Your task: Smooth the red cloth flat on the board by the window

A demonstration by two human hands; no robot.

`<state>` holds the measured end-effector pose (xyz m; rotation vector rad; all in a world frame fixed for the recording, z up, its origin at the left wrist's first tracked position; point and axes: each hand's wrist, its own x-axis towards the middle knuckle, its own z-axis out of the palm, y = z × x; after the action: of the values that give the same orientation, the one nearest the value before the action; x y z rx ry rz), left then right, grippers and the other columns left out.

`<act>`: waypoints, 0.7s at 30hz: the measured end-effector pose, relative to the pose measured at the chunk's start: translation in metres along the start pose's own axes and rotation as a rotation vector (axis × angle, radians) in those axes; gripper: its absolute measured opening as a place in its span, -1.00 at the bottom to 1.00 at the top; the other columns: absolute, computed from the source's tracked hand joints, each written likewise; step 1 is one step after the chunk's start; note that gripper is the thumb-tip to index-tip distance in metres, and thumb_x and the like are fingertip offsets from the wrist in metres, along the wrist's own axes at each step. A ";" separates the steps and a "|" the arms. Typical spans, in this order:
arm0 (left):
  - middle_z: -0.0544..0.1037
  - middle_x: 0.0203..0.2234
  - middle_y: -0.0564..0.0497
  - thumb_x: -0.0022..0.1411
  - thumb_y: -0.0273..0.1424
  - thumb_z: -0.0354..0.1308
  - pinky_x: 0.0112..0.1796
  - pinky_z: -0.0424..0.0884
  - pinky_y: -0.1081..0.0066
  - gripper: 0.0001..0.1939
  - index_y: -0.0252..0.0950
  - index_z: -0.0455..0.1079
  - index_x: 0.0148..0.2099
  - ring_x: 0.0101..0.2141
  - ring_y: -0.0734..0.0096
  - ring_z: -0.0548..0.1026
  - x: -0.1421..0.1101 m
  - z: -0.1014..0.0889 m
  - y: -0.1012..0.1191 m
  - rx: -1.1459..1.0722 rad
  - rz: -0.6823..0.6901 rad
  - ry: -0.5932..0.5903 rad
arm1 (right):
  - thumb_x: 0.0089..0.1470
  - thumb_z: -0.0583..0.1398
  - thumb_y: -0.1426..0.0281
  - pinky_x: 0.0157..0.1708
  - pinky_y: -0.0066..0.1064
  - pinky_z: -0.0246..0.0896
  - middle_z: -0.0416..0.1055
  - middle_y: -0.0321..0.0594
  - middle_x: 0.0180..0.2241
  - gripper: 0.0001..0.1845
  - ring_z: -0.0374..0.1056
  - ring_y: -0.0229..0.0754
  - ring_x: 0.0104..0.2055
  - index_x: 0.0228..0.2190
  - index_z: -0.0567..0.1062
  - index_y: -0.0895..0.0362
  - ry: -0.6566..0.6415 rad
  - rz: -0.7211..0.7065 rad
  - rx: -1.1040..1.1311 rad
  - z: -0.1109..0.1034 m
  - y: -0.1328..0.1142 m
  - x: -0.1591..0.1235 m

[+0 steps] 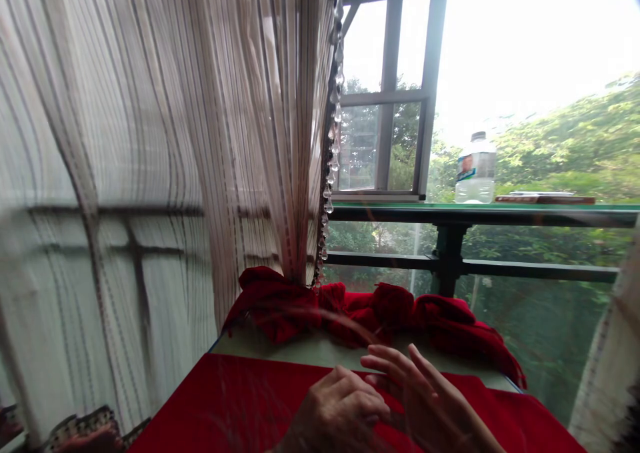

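My left hand (pixel 337 406) is above a red cloth (pixel 240 386) laid flat over the near part of a table. Its fingers are curled inward, and whatever they may hold is hidden. Close on its right is my right hand (pixel 425 399), with the fingers stretched out and slightly apart and nothing visible in them. The fingers of both hands nearly meet; I cannot tell whether they touch. Toward the far edge of the table lies a bunched red fabric (pixel 395 306), in several crumpled folds.
A striped sheer curtain (pixel 150 139) with a beaded edge (pixel 330 173) hangs on the left. Behind the table runs a dark railing (pixel 490 217). On its ledge stand a plastic bottle (pixel 475 173) and a flat stack (pixel 545 198). An open window frame (pixel 390 97) is beyond.
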<state>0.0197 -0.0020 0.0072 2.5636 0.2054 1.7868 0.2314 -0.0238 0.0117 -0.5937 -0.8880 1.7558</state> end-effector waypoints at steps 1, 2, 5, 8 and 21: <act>0.77 -0.32 0.06 0.71 -0.20 0.07 -0.24 0.63 0.43 -0.70 -0.15 0.58 -0.02 -0.36 0.33 0.71 -0.001 0.003 -0.002 -0.014 0.017 0.022 | 0.01 0.48 -0.25 0.01 -0.17 0.51 0.74 -0.12 0.08 -0.34 0.58 0.03 0.06 -0.01 0.78 -0.10 -0.004 0.006 -0.002 0.002 -0.001 -0.001; 0.76 -0.35 0.08 0.71 -0.19 0.07 -0.27 0.62 0.44 -0.70 -0.14 0.58 -0.02 -0.40 0.35 0.70 -0.002 0.006 -0.004 -0.022 0.034 0.048 | 0.02 0.47 -0.26 -0.02 -0.18 0.52 0.74 -0.11 0.07 -0.34 0.58 0.04 0.05 -0.02 0.79 -0.10 0.004 0.004 -0.001 0.004 -0.001 -0.001; 0.70 -0.47 0.12 0.69 -0.15 0.09 -0.40 0.56 0.41 -0.69 -0.12 0.58 -0.06 -0.52 0.35 0.61 -0.006 0.013 -0.010 0.006 0.037 0.113 | 0.06 0.45 -0.25 -0.10 -0.21 0.52 0.76 -0.10 0.03 -0.38 0.60 0.04 0.00 -0.05 0.80 -0.09 0.057 -0.032 0.016 0.014 -0.002 -0.004; 0.64 -0.51 0.08 0.67 -0.12 0.11 -0.45 0.49 0.37 -0.65 -0.12 0.59 -0.13 -0.53 0.30 0.53 -0.008 0.013 -0.009 0.046 -0.006 0.130 | 0.06 0.43 -0.25 -0.10 -0.18 0.52 0.76 -0.10 0.02 -0.39 0.59 0.06 -0.02 -0.07 0.80 -0.09 0.094 -0.066 0.019 0.021 -0.001 -0.005; 0.68 -0.38 0.05 0.47 -0.34 0.28 -0.32 0.61 0.39 -0.80 -0.12 0.57 0.10 -0.43 0.28 0.62 -0.029 0.011 -0.022 0.038 -0.063 -0.044 | 0.03 0.43 -0.29 -0.03 -0.16 0.49 0.72 -0.07 0.07 -0.31 0.56 0.06 0.02 -0.02 0.78 -0.07 0.103 -0.078 -0.047 0.010 0.003 0.000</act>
<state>0.0177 0.0168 -0.0258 2.5885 0.3179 1.7196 0.2222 -0.0278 0.0153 -0.6659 -0.8714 1.6230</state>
